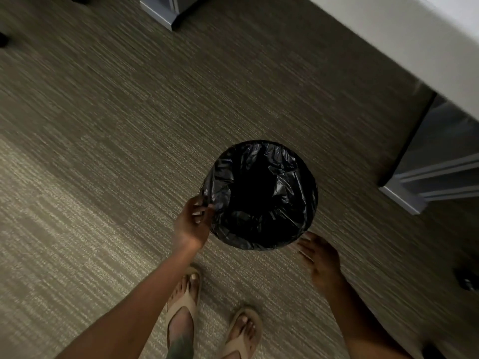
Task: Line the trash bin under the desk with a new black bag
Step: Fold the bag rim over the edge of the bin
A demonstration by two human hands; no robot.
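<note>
Seen from the head camera looking straight down, a round trash bin (260,195) stands on the striped grey-brown carpet (103,151), out in the open in front of the person's feet rather than beneath the white desk (414,42) that crosses the upper right corner. A black bag (298,211) lines the bin, its crinkled plastic folded over the rim all the way round and sinking into a dark hollow at the centre. The left hand (191,224) is at the bin's left edge, fingers curled and pinching a bit of the bag's overhang just where it wraps the rim; the grip is narrow, closed on the plastic. The right hand (320,257) is just beside the bin's lower right edge, fingers spread and loose, holding nothing and seemingly not touching the bag, though motion blur makes the gap hard to judge. Below the bin, two feet in tan flip-flops (181,304) stand on the carpet. A grey desk leg (404,198) sits to the right, well apart from the bin.
</note>
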